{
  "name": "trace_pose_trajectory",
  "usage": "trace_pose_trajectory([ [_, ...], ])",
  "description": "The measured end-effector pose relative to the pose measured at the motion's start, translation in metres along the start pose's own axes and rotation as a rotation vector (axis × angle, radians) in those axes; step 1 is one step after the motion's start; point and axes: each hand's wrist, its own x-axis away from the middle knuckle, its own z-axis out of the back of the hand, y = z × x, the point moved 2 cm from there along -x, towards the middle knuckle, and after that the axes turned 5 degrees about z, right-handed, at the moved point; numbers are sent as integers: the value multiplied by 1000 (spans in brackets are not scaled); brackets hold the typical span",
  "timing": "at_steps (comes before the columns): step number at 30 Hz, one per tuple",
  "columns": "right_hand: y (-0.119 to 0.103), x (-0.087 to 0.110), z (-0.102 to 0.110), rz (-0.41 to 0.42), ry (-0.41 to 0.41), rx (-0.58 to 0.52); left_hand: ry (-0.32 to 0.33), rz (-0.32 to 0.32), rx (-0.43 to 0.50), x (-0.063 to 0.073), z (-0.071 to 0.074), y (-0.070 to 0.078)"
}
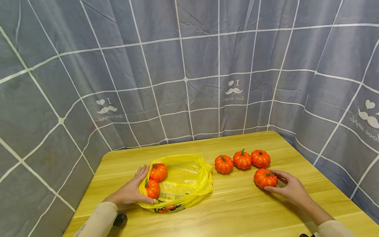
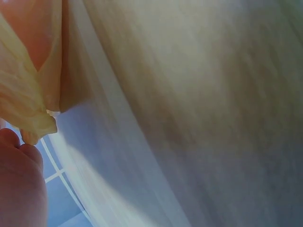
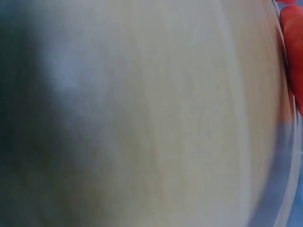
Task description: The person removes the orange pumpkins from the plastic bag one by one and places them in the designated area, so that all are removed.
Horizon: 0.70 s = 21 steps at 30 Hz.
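Note:
A yellow plastic bag [image 1: 206,184] lies with its mouth spread wide on the left half of the table. Inside it, against its left side, are two small orange pumpkins, one farther back [image 1: 159,172] and one nearer [image 1: 153,189]. My left hand [image 1: 131,190] holds the bag's left edge, thumb at the front rim and fingers along the far side. To the right, my right hand [image 1: 291,187] grips another small pumpkin [image 1: 264,178] from its right side, between thumb and fingers. In the left wrist view, the bag's yellow film [image 2: 23,94] hangs by the fingers.
Three more small pumpkins stand in a row behind the gripped one: left [image 1: 223,164], middle [image 1: 242,160] and right [image 1: 261,158]. The wooden table [image 1: 231,210] ends at a grey curtain [image 1: 201,98] with white lines, which hangs around its back and sides.

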Motion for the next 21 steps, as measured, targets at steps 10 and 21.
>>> trace_pose_trajectory([
  [10,1,1,-1,67,8,25,-15,4,2,1,0,4],
  [21,-20,-14,14,60,-3,45,-45,-22,-13,3,2,7],
])
